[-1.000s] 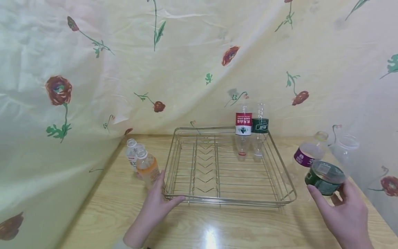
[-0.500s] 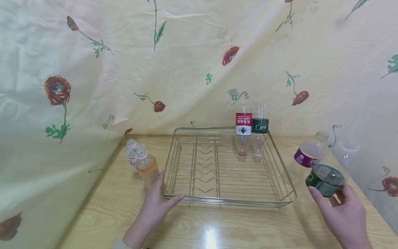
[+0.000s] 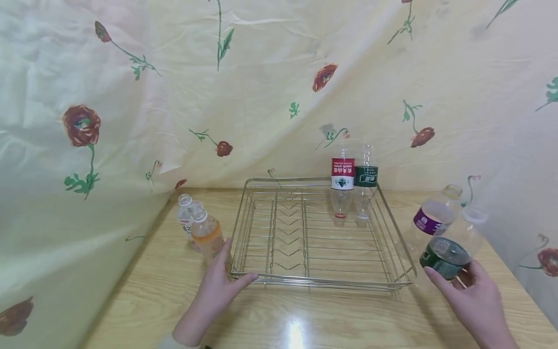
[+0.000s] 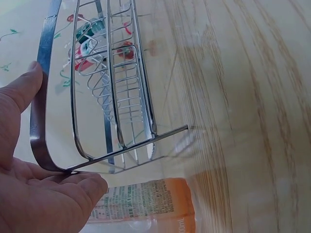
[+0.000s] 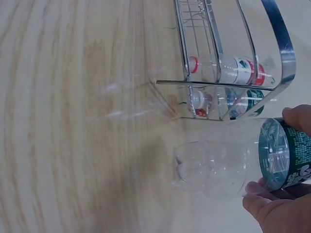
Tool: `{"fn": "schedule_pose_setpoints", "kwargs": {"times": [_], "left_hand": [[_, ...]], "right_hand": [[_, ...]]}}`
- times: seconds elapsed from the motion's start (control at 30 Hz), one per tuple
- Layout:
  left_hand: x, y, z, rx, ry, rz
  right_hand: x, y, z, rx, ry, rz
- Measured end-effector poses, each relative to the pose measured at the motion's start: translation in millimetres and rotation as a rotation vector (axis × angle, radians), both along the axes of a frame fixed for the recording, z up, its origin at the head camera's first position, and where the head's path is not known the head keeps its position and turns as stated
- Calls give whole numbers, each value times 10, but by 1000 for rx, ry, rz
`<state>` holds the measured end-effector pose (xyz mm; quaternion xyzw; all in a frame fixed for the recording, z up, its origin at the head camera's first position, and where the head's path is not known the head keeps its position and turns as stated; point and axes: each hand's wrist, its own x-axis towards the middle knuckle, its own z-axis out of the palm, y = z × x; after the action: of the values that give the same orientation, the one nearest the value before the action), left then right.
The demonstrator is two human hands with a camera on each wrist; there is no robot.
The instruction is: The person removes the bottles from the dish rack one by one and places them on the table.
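In the head view my right hand (image 3: 472, 295) grips a clear plastic bottle (image 3: 445, 256) by its green label, thumb on one side and fingers on the other. The bottle leans a little; in the right wrist view its clear end (image 5: 209, 165) points away from the hand, over the table. My left hand (image 3: 220, 283) rests at the front left corner of a wire rack (image 3: 331, 280), thumb along the front rim and fingers along the side. Beside those fingers stands an orange-labelled bottle (image 3: 209, 238). Two clear bottles, one with a red-and-white label (image 3: 342, 173), one green-labelled (image 3: 365, 176), stand upside down in the rack.
Behind the orange-labelled bottle stands another clear bottle (image 3: 186, 213). A purple-labelled bottle (image 3: 429, 222) stands right of the rack, close behind the held bottle. The wooden table (image 3: 348, 320) meets a flowered cloth (image 3: 270, 97) at the back and both sides.
My right hand has moved slightly left and down with the green-labelled bottle, whose top has also swung left. The left hand has stayed at the rack's corner.
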<state>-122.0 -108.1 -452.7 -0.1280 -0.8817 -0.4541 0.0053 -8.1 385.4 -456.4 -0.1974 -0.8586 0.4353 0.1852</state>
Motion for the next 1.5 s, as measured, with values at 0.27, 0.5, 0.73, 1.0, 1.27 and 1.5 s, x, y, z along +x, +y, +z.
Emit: {"fn": "schedule_pose_setpoints", "kwargs": {"times": [0.27, 0.5, 0.73, 1.0, 1.27, 1.5], "left_hand": [[2, 0, -2, -14, -2, -1], [3, -2, -4, -3, 0, -5], [1, -7, 1, -1, 11, -14], [-3, -6, -7, 11, 0, -17], [-1, -4, -2, 2, 15, -20], [-1, -1, 12, 6, -1, -11]], "right_hand": [[-48, 32, -83, -56, -14, 67], [-61, 16, -113, -80, -21, 103], [-66, 39, -134, -73, -18, 123], [-49, 81, -157, -73, -55, 126], [-27, 88, -158, -36, -86, 147], [-6, 87, -103, 15, -114, 202]]}}
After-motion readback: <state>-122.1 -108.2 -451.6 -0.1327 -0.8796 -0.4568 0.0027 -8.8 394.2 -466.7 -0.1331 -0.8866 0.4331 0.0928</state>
